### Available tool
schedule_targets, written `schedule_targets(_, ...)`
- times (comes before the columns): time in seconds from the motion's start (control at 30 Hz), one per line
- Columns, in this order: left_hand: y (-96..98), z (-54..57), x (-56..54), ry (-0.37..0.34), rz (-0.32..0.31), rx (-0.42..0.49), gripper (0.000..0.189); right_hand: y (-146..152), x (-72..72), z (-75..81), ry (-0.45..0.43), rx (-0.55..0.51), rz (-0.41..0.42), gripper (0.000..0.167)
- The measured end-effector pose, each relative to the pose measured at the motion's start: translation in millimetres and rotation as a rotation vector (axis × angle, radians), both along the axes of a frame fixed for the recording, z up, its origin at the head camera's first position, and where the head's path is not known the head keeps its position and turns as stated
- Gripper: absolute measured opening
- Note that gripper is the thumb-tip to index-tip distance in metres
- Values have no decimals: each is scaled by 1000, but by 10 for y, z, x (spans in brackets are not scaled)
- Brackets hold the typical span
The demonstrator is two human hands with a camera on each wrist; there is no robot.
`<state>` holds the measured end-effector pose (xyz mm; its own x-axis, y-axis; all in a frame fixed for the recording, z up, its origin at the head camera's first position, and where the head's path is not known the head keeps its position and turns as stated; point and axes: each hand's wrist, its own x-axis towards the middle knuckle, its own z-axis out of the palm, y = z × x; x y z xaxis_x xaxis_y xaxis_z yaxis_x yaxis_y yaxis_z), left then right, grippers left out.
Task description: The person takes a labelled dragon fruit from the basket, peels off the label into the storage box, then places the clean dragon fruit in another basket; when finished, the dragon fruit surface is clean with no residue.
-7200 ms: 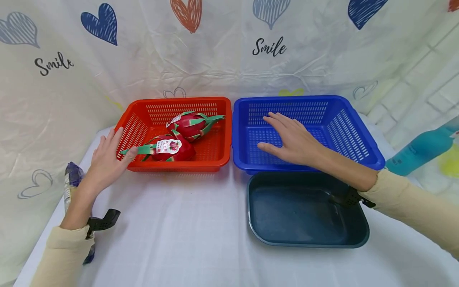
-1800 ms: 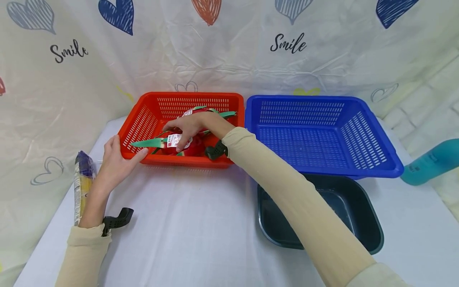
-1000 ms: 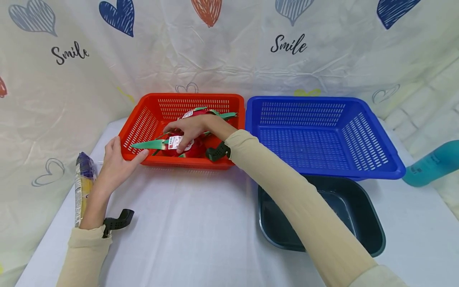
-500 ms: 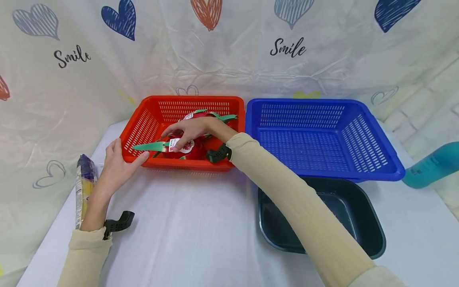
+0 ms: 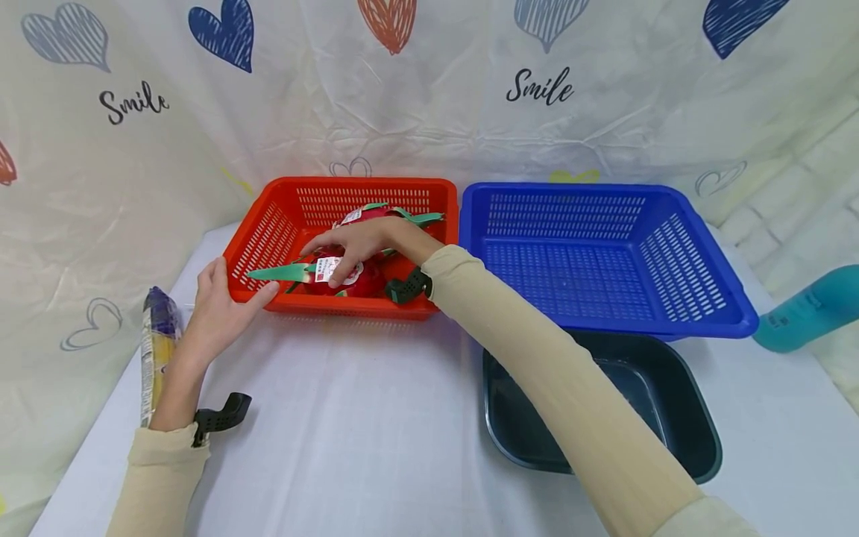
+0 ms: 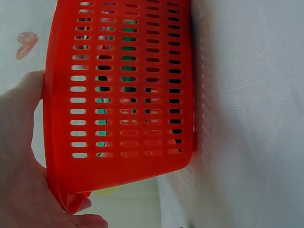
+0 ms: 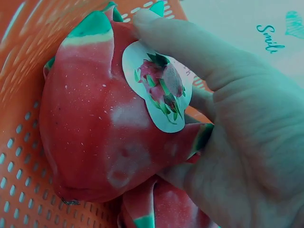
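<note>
Inside the red basket, my right hand grips the nearer dragon fruit. In the right wrist view the thumb lies beside the sticker of that dragon fruit, and the fingers reach behind it. A long green tip points left from the fruit. Farther back lies a second dragon fruit, partly covered by my right hand and wrist. My left hand holds the basket's near left corner; in the left wrist view its thumb and fingers meet the rim of the red basket.
A blue basket stands right beside the red one. In front of it is a dark green tub, partly under my right sleeve. A teal bottle lies tilted at far right. A purple and yellow packet lies left of my left wrist.
Since the oldest frame, my right hand has moved left from over the blue basket onto the nearer dragon fruit. My left hand stays at the basket corner. Over the last second little has moved.
</note>
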<state>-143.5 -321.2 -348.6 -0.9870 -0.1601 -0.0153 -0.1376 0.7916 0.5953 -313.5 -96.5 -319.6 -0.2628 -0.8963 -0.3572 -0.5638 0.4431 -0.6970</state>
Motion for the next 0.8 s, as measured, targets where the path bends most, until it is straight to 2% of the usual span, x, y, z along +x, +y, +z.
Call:
schedule_targets(0.13,3,4,-4,-3,7,11,106,-22,2,18,47,26,31,80)
schedule_targets(0.33,4,19,2,11,8,-6,104,-37,20,38,98,-7,37,76)
schedule_targets(0.63,3,7,-12,-12,22,15,108,-15,13,23,113,-46,8,70)
schedule_targets(0.8,8,-3,-17,-2,20,12,107,2,8,2,84,-72,-2,71)
